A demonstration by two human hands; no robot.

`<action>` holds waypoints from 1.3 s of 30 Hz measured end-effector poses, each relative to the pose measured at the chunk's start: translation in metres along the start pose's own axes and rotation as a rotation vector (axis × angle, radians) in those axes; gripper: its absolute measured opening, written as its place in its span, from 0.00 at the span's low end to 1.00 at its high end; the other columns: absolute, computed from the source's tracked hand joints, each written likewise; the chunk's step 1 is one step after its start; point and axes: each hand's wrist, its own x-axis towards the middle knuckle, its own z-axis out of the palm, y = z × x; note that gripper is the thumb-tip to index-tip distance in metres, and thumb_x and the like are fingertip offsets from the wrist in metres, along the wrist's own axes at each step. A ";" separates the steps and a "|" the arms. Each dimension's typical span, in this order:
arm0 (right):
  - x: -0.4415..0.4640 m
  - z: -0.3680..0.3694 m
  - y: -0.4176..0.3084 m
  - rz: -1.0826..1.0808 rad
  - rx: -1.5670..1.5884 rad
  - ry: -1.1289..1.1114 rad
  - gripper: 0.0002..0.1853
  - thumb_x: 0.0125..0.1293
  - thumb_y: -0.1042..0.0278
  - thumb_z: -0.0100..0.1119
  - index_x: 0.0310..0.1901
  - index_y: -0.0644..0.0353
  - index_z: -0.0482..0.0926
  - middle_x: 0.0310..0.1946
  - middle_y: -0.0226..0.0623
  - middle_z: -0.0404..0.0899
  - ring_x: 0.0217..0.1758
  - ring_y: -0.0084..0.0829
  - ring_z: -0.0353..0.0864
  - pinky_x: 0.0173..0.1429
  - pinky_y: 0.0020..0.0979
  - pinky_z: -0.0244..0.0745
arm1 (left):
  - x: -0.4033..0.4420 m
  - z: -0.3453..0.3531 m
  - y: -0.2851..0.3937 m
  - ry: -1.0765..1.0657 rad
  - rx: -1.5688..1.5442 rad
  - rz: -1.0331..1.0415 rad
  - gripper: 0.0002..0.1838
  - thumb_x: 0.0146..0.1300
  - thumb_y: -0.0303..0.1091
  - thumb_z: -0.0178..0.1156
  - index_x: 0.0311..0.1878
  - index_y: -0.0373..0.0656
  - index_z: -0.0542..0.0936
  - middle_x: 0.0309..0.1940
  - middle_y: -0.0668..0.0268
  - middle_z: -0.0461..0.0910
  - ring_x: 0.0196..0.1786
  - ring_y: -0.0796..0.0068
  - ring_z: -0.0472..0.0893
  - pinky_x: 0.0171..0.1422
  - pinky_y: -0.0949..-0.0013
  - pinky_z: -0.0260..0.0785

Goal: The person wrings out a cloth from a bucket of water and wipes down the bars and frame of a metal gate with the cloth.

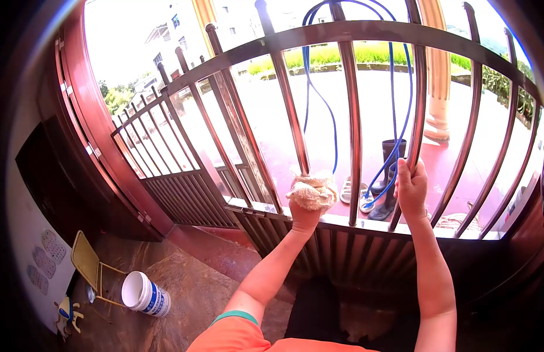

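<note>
A beige cloth [314, 192] is bunched in my left hand [303, 216], pressed against the lower end of an upright bar [289, 102] of the dark metal gate [354, 73]. The cloth hides most of those fingers and part of the bar. Farther right, my right hand [411, 186] is closed around another upright bar [419, 88], low down above the gate's horizontal rail [366, 224]. A looped blue cord [335, 132] hangs over the top of the gate between the two hands.
Beyond the gate stand black rubber boots [393, 149] and light shoes [366, 200], near a column [438, 76]. On my side, at lower left, a white bucket [138, 290] sits beside a yellow folding chair [86, 258]. A red door frame [108, 117] borders the left.
</note>
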 end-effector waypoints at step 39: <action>0.008 -0.002 0.027 -0.240 -0.158 0.055 0.10 0.67 0.63 0.50 0.29 0.56 0.67 0.11 0.22 0.61 0.08 0.12 0.59 0.09 0.18 0.53 | 0.032 -0.117 -0.036 0.121 0.636 0.025 0.27 0.55 0.42 0.63 0.55 0.40 0.68 0.47 0.57 0.75 0.51 0.59 0.75 0.58 0.62 0.65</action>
